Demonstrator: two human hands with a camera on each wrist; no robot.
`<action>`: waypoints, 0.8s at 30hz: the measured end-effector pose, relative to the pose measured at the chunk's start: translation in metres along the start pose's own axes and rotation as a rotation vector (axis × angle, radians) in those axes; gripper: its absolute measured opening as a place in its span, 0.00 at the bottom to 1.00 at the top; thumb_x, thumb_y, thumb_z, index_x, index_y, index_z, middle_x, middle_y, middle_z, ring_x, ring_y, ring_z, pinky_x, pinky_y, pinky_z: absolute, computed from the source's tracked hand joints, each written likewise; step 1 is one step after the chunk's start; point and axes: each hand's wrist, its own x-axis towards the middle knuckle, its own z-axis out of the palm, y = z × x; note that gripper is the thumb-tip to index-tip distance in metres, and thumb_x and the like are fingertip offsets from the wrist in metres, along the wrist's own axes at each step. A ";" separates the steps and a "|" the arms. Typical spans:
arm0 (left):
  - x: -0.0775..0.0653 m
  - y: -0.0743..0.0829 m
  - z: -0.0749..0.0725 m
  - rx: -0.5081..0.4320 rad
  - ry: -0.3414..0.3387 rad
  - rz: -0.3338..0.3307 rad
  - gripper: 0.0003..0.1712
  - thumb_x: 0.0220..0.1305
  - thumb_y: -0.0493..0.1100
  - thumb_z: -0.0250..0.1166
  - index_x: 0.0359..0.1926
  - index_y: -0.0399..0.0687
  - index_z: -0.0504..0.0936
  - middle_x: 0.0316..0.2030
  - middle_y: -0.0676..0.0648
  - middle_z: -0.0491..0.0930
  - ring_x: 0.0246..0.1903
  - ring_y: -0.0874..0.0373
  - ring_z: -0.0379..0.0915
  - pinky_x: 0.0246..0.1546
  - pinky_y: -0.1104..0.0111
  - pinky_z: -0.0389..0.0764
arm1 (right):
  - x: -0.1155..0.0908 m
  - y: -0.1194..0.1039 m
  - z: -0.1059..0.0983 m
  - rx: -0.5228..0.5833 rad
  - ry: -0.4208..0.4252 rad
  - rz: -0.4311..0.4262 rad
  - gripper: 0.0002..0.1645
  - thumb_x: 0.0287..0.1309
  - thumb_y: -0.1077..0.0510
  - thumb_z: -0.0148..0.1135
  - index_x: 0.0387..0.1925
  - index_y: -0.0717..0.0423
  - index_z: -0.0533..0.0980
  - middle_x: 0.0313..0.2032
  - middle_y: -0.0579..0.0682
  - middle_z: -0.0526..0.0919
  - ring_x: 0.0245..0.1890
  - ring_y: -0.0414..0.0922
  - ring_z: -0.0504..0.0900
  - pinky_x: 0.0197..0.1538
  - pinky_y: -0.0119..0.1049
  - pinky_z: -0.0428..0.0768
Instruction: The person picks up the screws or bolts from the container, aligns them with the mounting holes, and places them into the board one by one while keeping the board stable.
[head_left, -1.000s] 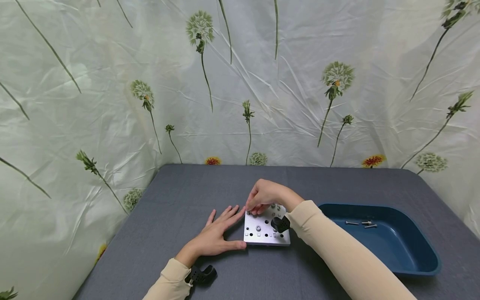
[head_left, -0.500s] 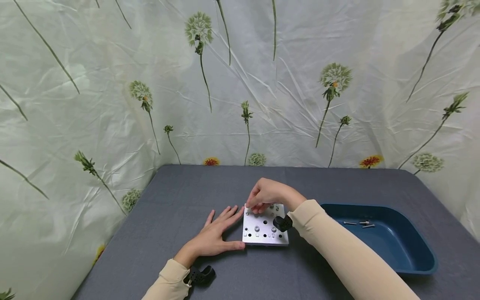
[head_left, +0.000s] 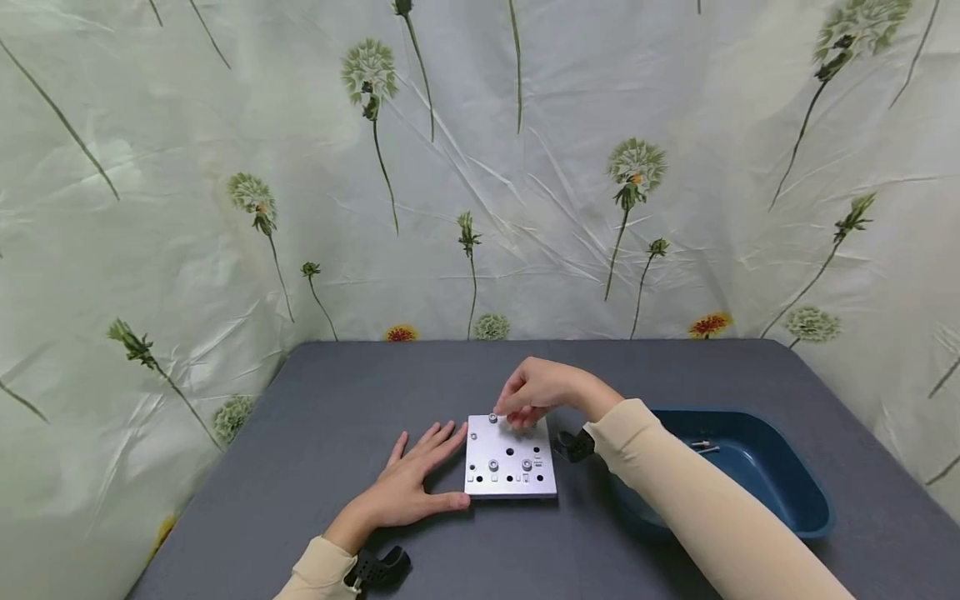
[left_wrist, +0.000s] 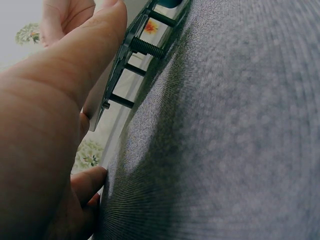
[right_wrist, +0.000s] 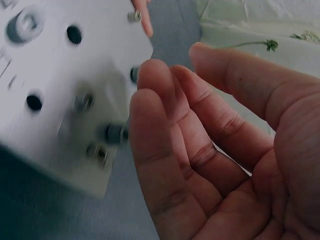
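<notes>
A silver metal plate with holes and several socket-head screws lies in front of me in the head view. My left hand is spread flat on its left side, thumb at the front left corner and a fingertip at the back left one. Threaded bolt ends stick out under the plate in the left wrist view. Over the plate's back edge is my right hand, fingertips close beside a screw head. In the right wrist view its fingers are loosely bent, thumb apart, holding nothing.
A dark blue tray stands to the right, partly behind the right sleeve, with a few loose screws inside. Grey cloth covers the table, and a flower-patterned curtain hangs behind it.
My right hand has drawn to the right over the plate, uncovering the screw head at its back edge. The left hand keeps its place at the plate while the head view has shifted.
</notes>
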 end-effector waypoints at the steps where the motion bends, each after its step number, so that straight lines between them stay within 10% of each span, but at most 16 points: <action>1: -0.002 -0.001 0.000 -0.003 0.004 -0.004 0.58 0.63 0.69 0.75 0.86 0.70 0.54 0.86 0.45 0.54 0.87 0.41 0.41 0.79 0.30 0.27 | 0.000 0.002 -0.001 0.001 0.003 -0.002 0.13 0.72 0.58 0.69 0.46 0.66 0.89 0.29 0.50 0.90 0.27 0.37 0.86 0.40 0.34 0.89; 24: -0.005 0.000 -0.004 -0.003 -0.019 0.003 0.58 0.65 0.68 0.74 0.87 0.68 0.53 0.86 0.44 0.52 0.87 0.40 0.40 0.79 0.30 0.26 | -0.041 0.039 -0.034 -0.003 0.041 0.022 0.16 0.72 0.58 0.69 0.50 0.68 0.87 0.28 0.46 0.88 0.30 0.38 0.86 0.44 0.36 0.89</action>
